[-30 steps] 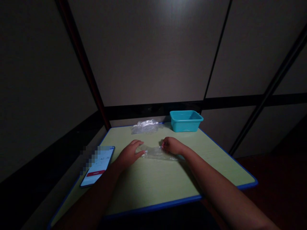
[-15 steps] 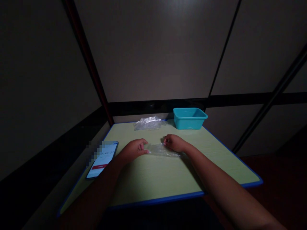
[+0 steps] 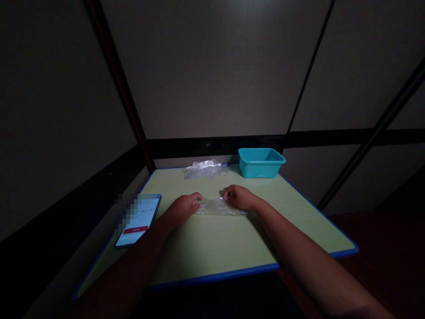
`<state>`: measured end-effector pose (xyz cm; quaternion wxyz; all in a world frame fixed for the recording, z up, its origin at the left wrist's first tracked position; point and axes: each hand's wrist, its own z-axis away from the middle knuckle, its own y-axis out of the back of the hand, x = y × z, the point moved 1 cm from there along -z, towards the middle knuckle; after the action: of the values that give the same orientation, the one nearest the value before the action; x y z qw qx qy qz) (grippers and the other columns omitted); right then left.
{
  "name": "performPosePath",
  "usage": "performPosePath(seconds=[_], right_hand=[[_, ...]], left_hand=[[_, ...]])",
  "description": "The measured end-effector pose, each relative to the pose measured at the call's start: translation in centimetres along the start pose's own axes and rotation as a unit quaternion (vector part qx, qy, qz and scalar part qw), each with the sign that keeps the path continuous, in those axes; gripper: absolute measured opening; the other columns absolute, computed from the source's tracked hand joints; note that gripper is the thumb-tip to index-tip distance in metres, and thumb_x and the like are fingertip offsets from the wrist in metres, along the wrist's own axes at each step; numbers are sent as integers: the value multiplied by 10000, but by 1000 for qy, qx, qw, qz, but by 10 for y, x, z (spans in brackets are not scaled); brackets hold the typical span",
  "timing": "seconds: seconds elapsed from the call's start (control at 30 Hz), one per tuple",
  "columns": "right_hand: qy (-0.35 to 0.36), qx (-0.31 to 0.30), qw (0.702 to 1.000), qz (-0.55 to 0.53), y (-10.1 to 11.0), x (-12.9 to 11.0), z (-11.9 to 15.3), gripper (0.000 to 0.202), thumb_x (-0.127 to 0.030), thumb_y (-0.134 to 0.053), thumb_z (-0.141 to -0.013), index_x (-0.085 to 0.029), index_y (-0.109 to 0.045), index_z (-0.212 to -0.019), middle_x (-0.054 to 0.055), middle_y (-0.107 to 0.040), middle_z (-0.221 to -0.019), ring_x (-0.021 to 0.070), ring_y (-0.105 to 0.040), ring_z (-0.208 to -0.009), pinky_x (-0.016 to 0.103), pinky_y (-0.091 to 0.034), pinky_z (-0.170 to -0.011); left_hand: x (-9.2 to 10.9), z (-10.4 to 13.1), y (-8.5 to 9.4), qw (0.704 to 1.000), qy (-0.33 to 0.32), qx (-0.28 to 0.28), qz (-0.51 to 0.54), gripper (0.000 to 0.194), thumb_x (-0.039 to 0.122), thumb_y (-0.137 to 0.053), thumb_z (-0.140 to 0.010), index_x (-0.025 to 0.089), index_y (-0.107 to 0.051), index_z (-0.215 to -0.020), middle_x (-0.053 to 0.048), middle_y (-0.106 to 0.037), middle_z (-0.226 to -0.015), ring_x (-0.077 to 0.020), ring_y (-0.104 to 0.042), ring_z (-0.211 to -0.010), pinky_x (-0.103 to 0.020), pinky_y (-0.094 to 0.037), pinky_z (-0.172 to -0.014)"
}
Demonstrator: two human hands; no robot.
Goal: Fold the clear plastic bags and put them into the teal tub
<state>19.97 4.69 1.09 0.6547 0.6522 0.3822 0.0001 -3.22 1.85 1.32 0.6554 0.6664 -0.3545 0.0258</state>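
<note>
A clear plastic bag lies stretched low over the middle of the table. My left hand pinches its left end between thumb and fingers. On the other side my right hand has its fingers closed on the bag's upper right edge. The bag's right part is partly hidden under the right hand and wrist. Farther back, a crumpled heap of clear plastic rests near the table's far edge, apart from both hands.
A turquoise plastic basin stands at the far right of the table. At the left edge lies a phone with its screen lit, partly behind my left forearm. Dark panels rise just behind the table.
My left hand has drawn slightly left and its fingers have closed more on the bag's end. The bag looks flatter and more spread. My right hand has barely moved.
</note>
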Motion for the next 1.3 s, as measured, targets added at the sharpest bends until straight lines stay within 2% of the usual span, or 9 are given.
performPosePath(seconds=[0.23,0.37,0.43,0.5,0.6,0.83,1.0,1.13,1.3], right_hand=[[-2,-10,1000,-2,0,-5,1,138,-97,-520,-728,-129,-652,-751,26,-610,-711,94,-475,-601,198,-318,-570],[5,-10,1000,-2,-2,-6,1,126,-113,-526,-735,-131,-648,-756,30,-610,-728,97,-480,-612,198,-325,-574],[6,-7,1000,0,-3,-6,1,118,-115,-530,-735,-132,-645,-760,28,-607,-726,97,-478,-612,197,-323,-571],[7,-3,1000,4,-3,-7,1,105,-122,-541,-737,-129,-642,-763,28,-602,-721,99,-473,-615,198,-316,-566],[3,-10,1000,-6,-1,-10,2,88,-161,-559,-758,-126,-639,-764,22,-591,-695,95,-458,-598,198,-304,-553],[5,-14,1000,-10,0,-12,3,86,-186,-580,-752,-122,-626,-716,10,-566,-668,83,-447,-573,194,-293,-538],[-8,-24,999,-41,-3,-7,2,65,-179,-579,-733,-128,-610,-707,-9,-562,-617,72,-449,-513,190,-303,-516],[-13,-32,998,-58,-4,-5,0,61,-176,-569,-727,-134,-605,-702,-15,-572,-584,74,-460,-487,193,-314,-509],[-39,-39,996,-74,-3,-7,0,44,-153,-562,-714,-135,-602,-716,-27,-565,-543,75,-474,-455,189,-338,-504]], left_hand=[[4,3,7,989,48,80,-112,246,378,-484,-809,213,-596,-956,5,-574,-630,-178,-546,-619,-256,-354,-579],[12,4,8,983,-41,128,-128,252,342,-503,-808,172,-590,-973,-65,-623,-847,-213,-568,-820,-310,-411,-743],[14,4,6,983,-92,117,-108,253,336,-496,-816,173,-589,-984,-79,-619,-947,-220,-554,-912,-330,-411,-821],[13,3,3,985,-113,98,-89,255,323,-463,-835,173,-585,-1001,-83,-609,-1001,-218,-546,-954,-339,-410,-862],[5,0,-1,988,-90,101,-69,256,288,-423,-841,160,-581,-994,-92,-598,-999,-214,-552,-952,-339,-425,-863],[-15,-7,2,985,-11,169,23,252,301,-387,-826,164,-579,-915,-75,-600,-928,-189,-584,-823,-318,-472,-757],[-13,-8,1,980,-12,190,64,269,347,-380,-846,172,-581,-878,-65,-615,-893,-199,-586,-849,-333,-468,-778],[2,-4,4,984,-81,156,36,279,344,-425,-849,153,-594,-964,-83,-609,-973,-191,-579,-910,-320,-450,-835],[16,6,1,981,-188,38,-39,346,372,-505,-833,211,-573,-1132,-66,-593,-1180,-206,-501,-1126,-378,-348,-988]])
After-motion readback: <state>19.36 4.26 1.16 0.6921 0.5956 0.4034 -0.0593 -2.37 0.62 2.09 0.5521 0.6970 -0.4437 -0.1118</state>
